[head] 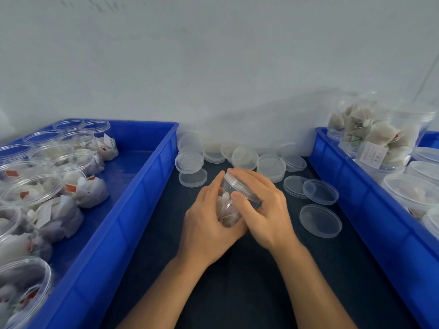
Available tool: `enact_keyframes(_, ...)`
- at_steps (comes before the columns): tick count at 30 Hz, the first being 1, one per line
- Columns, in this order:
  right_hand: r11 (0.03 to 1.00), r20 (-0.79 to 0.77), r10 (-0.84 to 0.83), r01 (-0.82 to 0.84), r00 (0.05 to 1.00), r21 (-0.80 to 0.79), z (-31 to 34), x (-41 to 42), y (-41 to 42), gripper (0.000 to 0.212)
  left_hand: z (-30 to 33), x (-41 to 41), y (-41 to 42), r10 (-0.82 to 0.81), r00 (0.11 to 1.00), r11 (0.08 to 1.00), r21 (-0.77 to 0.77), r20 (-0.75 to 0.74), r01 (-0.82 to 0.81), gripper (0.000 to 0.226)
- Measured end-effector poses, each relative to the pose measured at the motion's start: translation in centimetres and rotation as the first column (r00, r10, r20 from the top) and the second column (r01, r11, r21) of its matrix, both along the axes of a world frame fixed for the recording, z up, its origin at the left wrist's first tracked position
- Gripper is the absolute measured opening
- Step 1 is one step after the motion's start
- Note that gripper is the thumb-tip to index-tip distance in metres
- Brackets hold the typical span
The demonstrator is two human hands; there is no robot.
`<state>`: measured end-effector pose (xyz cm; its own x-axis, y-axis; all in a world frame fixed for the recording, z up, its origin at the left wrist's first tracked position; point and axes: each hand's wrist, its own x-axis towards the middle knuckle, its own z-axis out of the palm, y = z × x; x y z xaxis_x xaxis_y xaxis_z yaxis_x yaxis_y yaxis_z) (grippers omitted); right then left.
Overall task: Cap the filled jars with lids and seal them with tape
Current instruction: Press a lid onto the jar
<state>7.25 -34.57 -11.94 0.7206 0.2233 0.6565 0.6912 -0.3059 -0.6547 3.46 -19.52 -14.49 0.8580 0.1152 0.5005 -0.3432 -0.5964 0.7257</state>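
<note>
We see the left hand [209, 224] cupping a clear jar [229, 210] of tea bags, tilted, above the dark worktop [237, 281], its grip curled round the jar's body. The right hand [263, 207] wraps its grip round the clear lid [240, 186] sitting on the jar's mouth, thumb on the rim. Loose lids [319, 220] lie on the worktop beyond and to the right, between the left blue bin [133, 210] of uncapped jars and the right blue bin [356, 193] of capped ones.
</note>
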Motion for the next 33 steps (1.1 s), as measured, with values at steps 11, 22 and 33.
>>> enact_keyframes(11,0.935,-0.143,0.152,-0.095,0.978,0.341,-0.5,0.2,0.5,0.040,-0.2,0.2,0.1,0.010,1.000,1.000,-0.003,-0.027,-0.010,0.094)
enact_keyframes(22,0.865,-0.336,0.227,-0.030,0.914,0.502,-0.9,0.6,0.9,0.042,-0.7,0.7,0.3,0.014,1.000,0.995,-0.100,-0.018,-0.016,0.090)
enact_keyframes(33,0.887,-0.416,0.163,0.052,0.895,0.459,-0.4,0.4,0.8,0.046,-1.0,0.9,0.4,0.070,0.997,0.981,-0.178,-0.009,-0.071,0.091)
